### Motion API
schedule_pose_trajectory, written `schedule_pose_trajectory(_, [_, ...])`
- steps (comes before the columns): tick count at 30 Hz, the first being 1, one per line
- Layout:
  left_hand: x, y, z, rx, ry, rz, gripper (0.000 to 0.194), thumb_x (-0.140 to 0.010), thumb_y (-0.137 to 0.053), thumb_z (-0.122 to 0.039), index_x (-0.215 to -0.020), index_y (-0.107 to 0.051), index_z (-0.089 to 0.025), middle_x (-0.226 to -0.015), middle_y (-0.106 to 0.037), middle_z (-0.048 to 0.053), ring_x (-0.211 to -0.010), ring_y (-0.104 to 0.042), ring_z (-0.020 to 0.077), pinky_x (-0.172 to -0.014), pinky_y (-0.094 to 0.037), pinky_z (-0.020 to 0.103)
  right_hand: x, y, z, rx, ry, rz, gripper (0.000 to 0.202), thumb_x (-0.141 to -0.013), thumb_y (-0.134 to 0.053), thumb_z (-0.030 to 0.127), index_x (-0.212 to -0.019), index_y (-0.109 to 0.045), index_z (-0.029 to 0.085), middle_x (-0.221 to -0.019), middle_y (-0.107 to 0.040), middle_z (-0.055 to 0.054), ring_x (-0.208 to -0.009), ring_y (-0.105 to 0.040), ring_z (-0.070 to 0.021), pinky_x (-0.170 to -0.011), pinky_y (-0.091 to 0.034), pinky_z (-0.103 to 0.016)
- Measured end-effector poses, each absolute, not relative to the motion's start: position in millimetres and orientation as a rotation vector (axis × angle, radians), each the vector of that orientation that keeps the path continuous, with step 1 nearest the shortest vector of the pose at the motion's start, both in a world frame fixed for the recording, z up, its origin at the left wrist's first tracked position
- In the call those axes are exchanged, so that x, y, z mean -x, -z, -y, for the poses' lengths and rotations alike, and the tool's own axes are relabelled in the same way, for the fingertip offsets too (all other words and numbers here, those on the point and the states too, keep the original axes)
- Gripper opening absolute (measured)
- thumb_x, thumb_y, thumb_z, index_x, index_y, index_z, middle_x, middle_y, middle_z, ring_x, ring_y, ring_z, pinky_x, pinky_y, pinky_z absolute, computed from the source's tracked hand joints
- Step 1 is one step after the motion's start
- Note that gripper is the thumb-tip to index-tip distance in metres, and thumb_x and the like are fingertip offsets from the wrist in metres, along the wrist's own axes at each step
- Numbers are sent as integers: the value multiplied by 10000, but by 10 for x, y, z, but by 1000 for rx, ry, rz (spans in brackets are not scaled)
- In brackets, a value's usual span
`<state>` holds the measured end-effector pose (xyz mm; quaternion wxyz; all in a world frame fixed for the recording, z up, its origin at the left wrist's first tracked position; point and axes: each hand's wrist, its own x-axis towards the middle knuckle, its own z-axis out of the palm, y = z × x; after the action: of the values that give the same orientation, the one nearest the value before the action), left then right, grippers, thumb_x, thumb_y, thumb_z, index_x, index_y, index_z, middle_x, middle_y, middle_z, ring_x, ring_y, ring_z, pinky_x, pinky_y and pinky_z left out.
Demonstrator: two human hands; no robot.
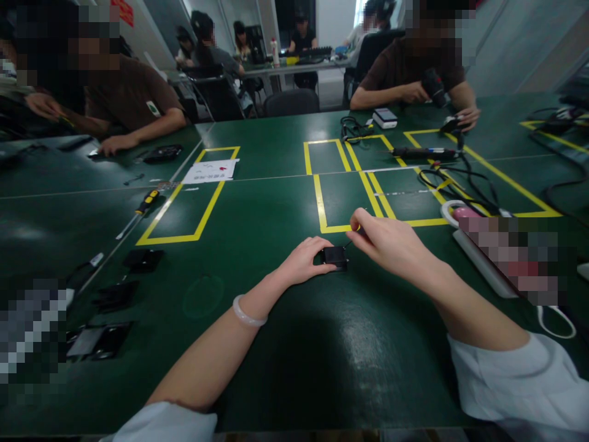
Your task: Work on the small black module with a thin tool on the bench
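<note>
A small black block-shaped part (pixel 335 255) lies on the green table (pixel 276 344) in front of me. My left hand (pixel 307 263) grips its left side between thumb and fingers. Up and to the right of it, my right hand (pixel 384 238) is closed in a pinch around a thin dark tool (pixel 348 244), whose tip points down toward the part's right edge. Most of the tool is hidden by my fingers, and I cannot tell whether its tip touches the part.
Black parts (pixel 142 260) lie at the left, below a yellow-black screwdriver (pixel 148 201). A paper sheet (pixel 210 170) sits beyond. At the right are a pink object (pixel 501 252), cables and a black pen-like tool (pixel 426 153). People sit across the table, one holding a power tool (pixel 435 88).
</note>
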<state>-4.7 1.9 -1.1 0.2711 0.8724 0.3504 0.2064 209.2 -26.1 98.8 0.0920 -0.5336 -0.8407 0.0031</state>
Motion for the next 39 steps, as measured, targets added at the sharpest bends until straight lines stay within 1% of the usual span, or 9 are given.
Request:
schedule_pose_trajectory(3, [45,-2,-19,-2350,-546,-948,394,-849,-631,-455,-1156,-566,-216,-1125,-612,69,-1040,-549,233,-903,-429,351,-2094,-972,251,1645,26,2513,240,-959,-350,392,-1000,-492,202,-726,-661,-28,-615,-602,-190,-509,-230,-276])
schedule_pose_trajectory(8, [44,-9,-14,-2348,-545,-944,390,-846,-635,-452,-1143,-568,-209,-1123,-612,71,-1041,-547,233,-901,-430,352,-2105,-959,258,1505,-35,2499,199,-941,-362,288,-1087,-453,187,-857,-680,-40,-678,-615,-175,-544,-293,-264])
schedule_pose_trajectory(14, [48,12,-16,-2340,-536,-952,400,-848,-627,-461,-1160,-564,-219,-1126,-614,71,-1036,-549,238,-905,-429,362,-2074,-998,260,1687,101,2506,272,-957,-347,407,-968,-522,199,-732,-678,-45,-626,-613,-199,-517,-218,-282])
schedule_pose_trajectory(20, [52,10,-15,-2349,-559,-934,386,-847,-639,-443,-1146,-569,-209,-1127,-610,65,-1043,-545,229,-903,-427,345,-2071,-991,273,1605,26,2488,234,-955,-335,315,-1076,-490,189,-810,-697,-38,-658,-625,-183,-525,-248,-272])
schedule_pose_trajectory(26, [48,-4,-11,-2348,-558,-945,393,-849,-632,-454,-1152,-565,-212,-1111,-610,67,-1029,-546,231,-890,-430,345,-2071,-1003,273,1677,127,2540,274,-967,-322,378,-958,-530,199,-741,-685,-50,-644,-625,-201,-531,-228,-281])
schedule_pose_trajectory(31, [43,-15,-11,-2340,-540,-942,379,-850,-634,-442,-1144,-563,-214,-1121,-611,66,-1038,-550,232,-904,-428,350,-2081,-997,290,1566,21,2506,221,-953,-324,286,-1086,-469,184,-818,-689,-41,-669,-624,-183,-536,-270,-269])
schedule_pose_trajectory(33, [42,-15,-12,-2339,-542,-941,381,-849,-636,-440,-1145,-562,-212,-1121,-611,66,-1040,-550,232,-903,-427,347,-2083,-997,299,1552,19,2489,207,-951,-342,303,-1073,-466,190,-835,-690,-40,-689,-630,-185,-549,-282,-269])
schedule_pose_trajectory(36, [43,-9,-12,-2343,-544,-939,386,-847,-639,-440,-1147,-561,-209,-1120,-610,65,-1043,-548,231,-900,-428,342,-2082,-997,296,1607,60,2514,224,-957,-359,376,-1011,-486,199,-773,-680,-33,-668,-629,-202,-537,-260,-276])
schedule_pose_trajectory(39, [44,-1,-12,-2350,-554,-940,383,-847,-642,-439,-1140,-562,-206,-1124,-610,65,-1047,-546,231,-899,-428,341,-2083,-986,280,1633,68,2540,226,-968,-334,352,-1015,-485,192,-745,-670,-32,-632,-620,-200,-521,-242,-277])
